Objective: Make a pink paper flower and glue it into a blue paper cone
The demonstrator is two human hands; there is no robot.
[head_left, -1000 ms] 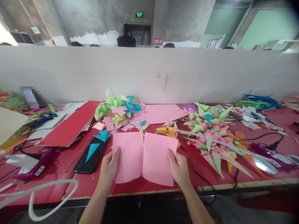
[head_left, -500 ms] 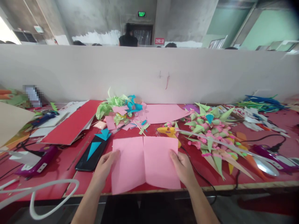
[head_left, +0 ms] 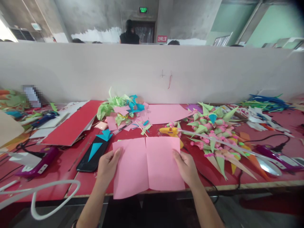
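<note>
A pink sheet of paper with a crease down its middle is held up at the table's front edge, half opened like a booklet. My left hand grips its left side, thumb on top and the other fingers hidden behind. On the right side my right hand pinches the paper the same way. Left of the sheet lies a black phone with blue paper pieces on it. A yellow glue gun with a long clear glue stick rests just behind the paper.
Folded green and pink paper pieces are heaped at right, near a purple power strip. Green and blue scraps lie at the back beside a red board. A white cable loops at front left. A white partition stands behind.
The pink sheet stays in both hands with its fold still open. My left hand has shifted slightly along its edge, and the camera view has moved a little.
</note>
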